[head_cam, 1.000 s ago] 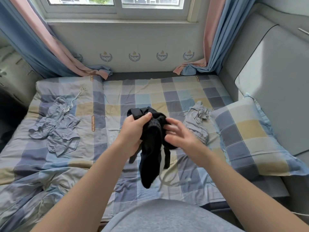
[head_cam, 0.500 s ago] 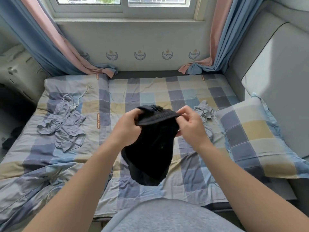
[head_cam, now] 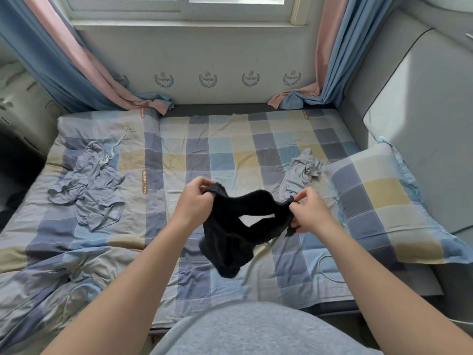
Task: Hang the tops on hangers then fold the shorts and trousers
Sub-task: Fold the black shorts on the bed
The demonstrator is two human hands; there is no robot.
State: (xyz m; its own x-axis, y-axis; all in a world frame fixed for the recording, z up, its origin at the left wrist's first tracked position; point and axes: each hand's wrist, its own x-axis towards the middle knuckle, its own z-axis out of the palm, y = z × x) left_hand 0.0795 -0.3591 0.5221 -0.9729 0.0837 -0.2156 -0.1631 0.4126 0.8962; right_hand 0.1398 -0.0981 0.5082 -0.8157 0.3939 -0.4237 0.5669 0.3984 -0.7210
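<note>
Nearest, at 6 o'clock, lies the person's grey knitted top (head_cam: 256, 331), and both bare forearms reach up from it toward the middle. The left hand (head_cam: 193, 201) has its fingers and thumb curled round one end of the band of a black soft fabric garment (head_cam: 230, 231). The right hand (head_cam: 311, 210), at 3 o'clock of the left, pinches the other end between thumb and fingers. The band is stretched between the two hands with an opening showing through it, and the rest of the garment hangs down toward 6 o'clock, above the blue, grey and yellow checked bed sheet (head_cam: 230, 155). Just beyond the right hand, at its 12 o'clock, a crumpled pale grey cloth garment (head_cam: 299, 170) lies on the sheet beside a checked pillow (head_cam: 384, 198) at 3 o'clock. Well apart at 9 o'clock lies a crumpled grey-blue garment with a white drawstring (head_cam: 89, 185). Farthest, at 12 o'clock, blue and pink curtains (head_cam: 64, 60) frame a white window sill (head_cam: 184, 23).
</note>
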